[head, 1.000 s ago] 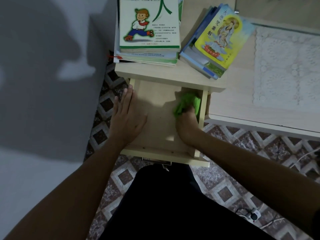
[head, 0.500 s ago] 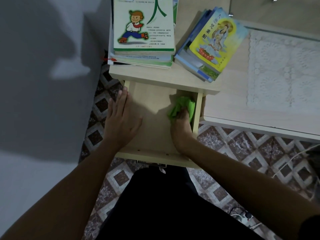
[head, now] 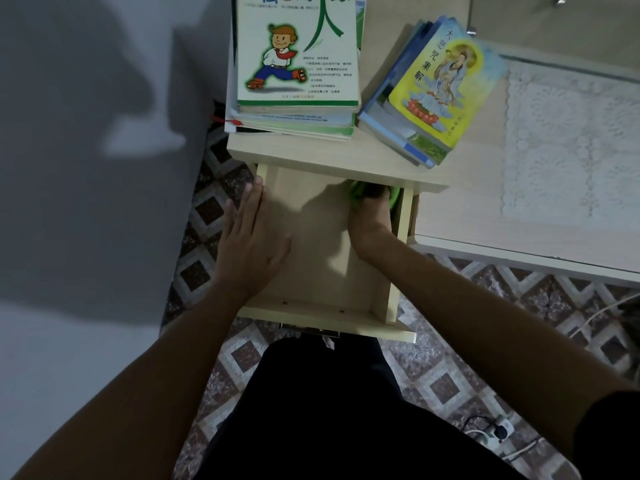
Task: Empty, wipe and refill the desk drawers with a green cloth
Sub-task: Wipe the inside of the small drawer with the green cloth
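The drawer (head: 322, 258) is pulled out from under the desk (head: 460, 216) and it has nothing in it, so the emptying part of the job looks done for this 1 drawer. The left hand (head: 247, 242) lies flat with straight fingers on the left side of the drawer and holds nothing; it seems to be keeping the drawer steady. The right hand (head: 370, 216) is deep in the far right corner of the drawer, and its fingers curl down on the green cloth (head: 358, 190). The cloth is bunched up under the desk's edge, right against the back of the drawer. It is dark there, so the fingertips are hard to see, but the hand seems to grip the cloth and press it down. So the wiping is going on now. 2 piles wait on the desk: the green book stack (head: 298, 60) and the yellow book stack (head: 433, 88). They likely have to go back in, so the refill is not yet done. Any other drawers cannot be seen here.
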